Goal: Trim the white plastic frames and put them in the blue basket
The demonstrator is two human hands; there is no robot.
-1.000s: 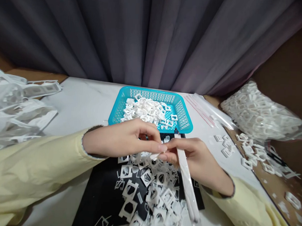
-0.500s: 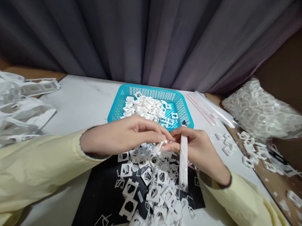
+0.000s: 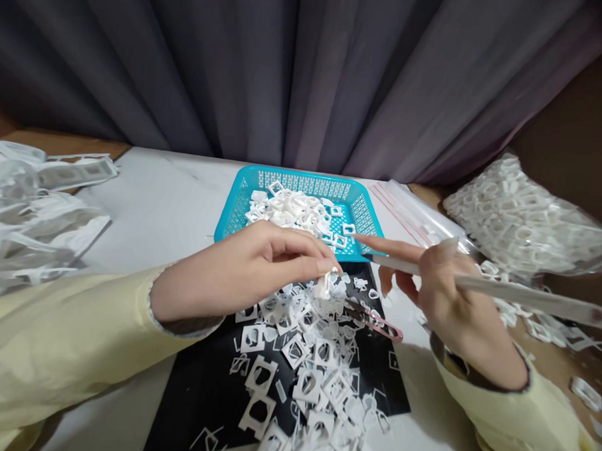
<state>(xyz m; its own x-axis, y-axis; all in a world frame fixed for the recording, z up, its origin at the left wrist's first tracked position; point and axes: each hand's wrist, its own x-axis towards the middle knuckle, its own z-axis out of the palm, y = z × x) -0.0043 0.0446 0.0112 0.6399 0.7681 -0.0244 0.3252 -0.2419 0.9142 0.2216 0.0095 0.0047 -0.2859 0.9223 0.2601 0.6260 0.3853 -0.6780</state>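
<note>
Pinched between the thumb and fingers of my left hand [image 3: 249,266] is a small white plastic part [image 3: 324,285], above the heap. My right hand [image 3: 460,295] is out to the right, gripping a long, slim white-handled tool [image 3: 532,299]. Its thin dark tip points left, towards the basket's front right corner, and my index finger stretches along it. Below both hands, a heap of white square frames and clear scraps [image 3: 319,379] covers much of a black mat [image 3: 194,387]. Among the scraps lies a narrow pink-edged metal tool [image 3: 376,322].
A blue perforated basket [image 3: 303,174] behind my hands holds many white parts. A full clear bag [image 3: 525,219] leans at the right, with loose parts by it. Flat zip bags [image 3: 416,214] lie beside the basket. White plastic sheets [image 3: 42,221] are piled left. A grey curtain [image 3: 307,73] hangs behind.
My right hand has moved away to the right from my left hand, and the white-handled tool has swung from upright to nearly level. My left hand stays almost in place with the part.
</note>
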